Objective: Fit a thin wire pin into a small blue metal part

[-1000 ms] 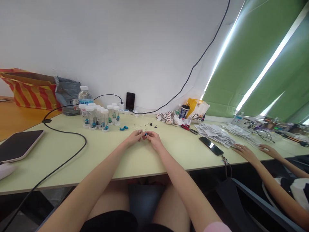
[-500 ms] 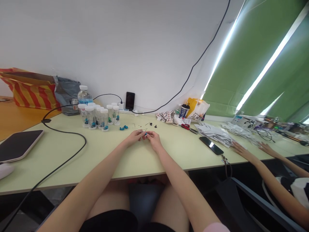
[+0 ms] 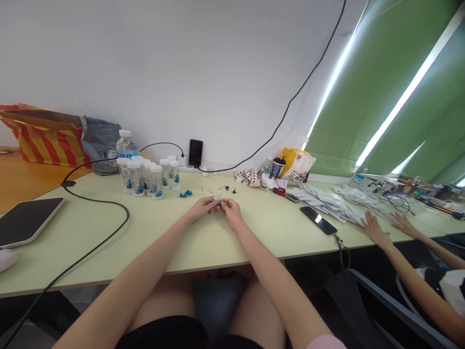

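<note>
there is one view, from a camera worn on the person's head, looking forward and down along both forearms to the left hand [image 3: 201, 209] and right hand [image 3: 230, 211], which meet at mid-frame on the pale green table [image 3: 152, 237]. the hands sit fairly far off, small in the frame. the wide lens bends the white wall [image 3: 181, 72] and takes in the green blinds [image 3: 392, 87] at right, and a co-worker's hands [image 3: 374, 229] low at right.

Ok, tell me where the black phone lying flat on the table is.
In the head view, the black phone lies on the table to the right of the right hand, just left of the spread of white packets.
</note>
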`<state>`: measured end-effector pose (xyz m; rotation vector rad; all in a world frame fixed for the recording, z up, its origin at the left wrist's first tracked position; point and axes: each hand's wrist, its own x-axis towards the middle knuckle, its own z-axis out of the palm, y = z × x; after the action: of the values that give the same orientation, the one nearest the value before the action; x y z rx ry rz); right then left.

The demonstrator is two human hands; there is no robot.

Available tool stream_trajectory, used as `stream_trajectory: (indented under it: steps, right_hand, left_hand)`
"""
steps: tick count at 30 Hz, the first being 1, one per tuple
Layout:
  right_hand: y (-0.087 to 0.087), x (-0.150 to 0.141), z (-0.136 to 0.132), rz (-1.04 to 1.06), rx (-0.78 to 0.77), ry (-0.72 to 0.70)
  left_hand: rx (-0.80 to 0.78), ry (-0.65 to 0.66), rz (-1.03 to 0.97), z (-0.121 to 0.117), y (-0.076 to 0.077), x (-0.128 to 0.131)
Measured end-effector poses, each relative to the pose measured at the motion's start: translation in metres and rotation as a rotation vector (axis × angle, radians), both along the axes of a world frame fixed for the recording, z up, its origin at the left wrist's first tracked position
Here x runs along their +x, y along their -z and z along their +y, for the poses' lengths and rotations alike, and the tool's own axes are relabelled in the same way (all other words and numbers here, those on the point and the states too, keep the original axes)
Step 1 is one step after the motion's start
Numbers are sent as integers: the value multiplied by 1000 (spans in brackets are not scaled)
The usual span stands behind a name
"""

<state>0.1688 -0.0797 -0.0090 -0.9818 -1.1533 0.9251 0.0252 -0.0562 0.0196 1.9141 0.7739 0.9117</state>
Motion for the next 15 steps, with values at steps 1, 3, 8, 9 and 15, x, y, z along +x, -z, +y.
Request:
stream_trajectory:
  steps: [1,3,8,9,15]
  right_hand:
    - [1,0,1,0,-1,2]
    - [2,-1,4,-2,-3,7]
    - [7,-1,15,-20,-12,20]
    - [8,-2,18,-23,-14,24]
    - [12,-4,32,-24,-14,38]
  left_hand:
    - [1,-6,1,0,0,0]
    - [4,-18,4,1,1,0]
    - [3,-53,7,6,4,2]
    - [2,-58,4,8,4,3]
    - [-24,-73,-28,21,8,10]
